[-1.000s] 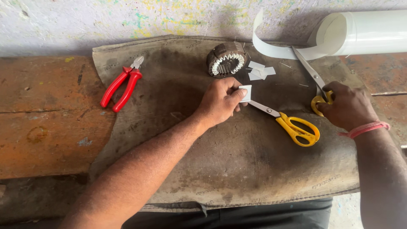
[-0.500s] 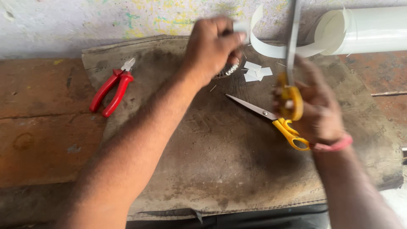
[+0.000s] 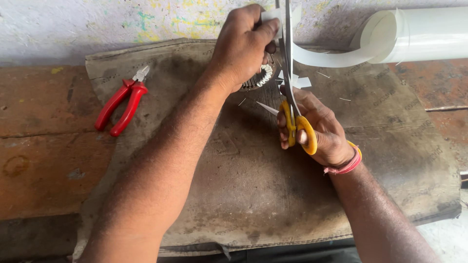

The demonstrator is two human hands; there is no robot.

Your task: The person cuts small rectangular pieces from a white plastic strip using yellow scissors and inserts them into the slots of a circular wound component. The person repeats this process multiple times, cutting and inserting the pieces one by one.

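My left hand (image 3: 241, 46) is raised over the back of the cloth and pinches a small white paper piece (image 3: 271, 14) between thumb and fingers. My right hand (image 3: 319, 129) grips yellow-handled scissors (image 3: 292, 114) with the blades pointing straight up, next to the paper piece. Just under my left hand lies a round metal part with white inserts (image 3: 258, 80), partly hidden. A second blade tip (image 3: 266, 108) pokes out from beneath my right hand, flat on the cloth.
A brown cloth mat (image 3: 243, 195) covers a worn wooden bench (image 3: 44, 146). Red-handled pliers (image 3: 122, 100) lie at the mat's left edge. A roll of white sheet (image 3: 429, 34) lies at the back right, its loose end curling left. White scraps (image 3: 298, 81) sit near the metal part.
Both hands have lifted off the cloth toward the back. The left carried the paper piece up, and the right swung the scissors upright beside it.
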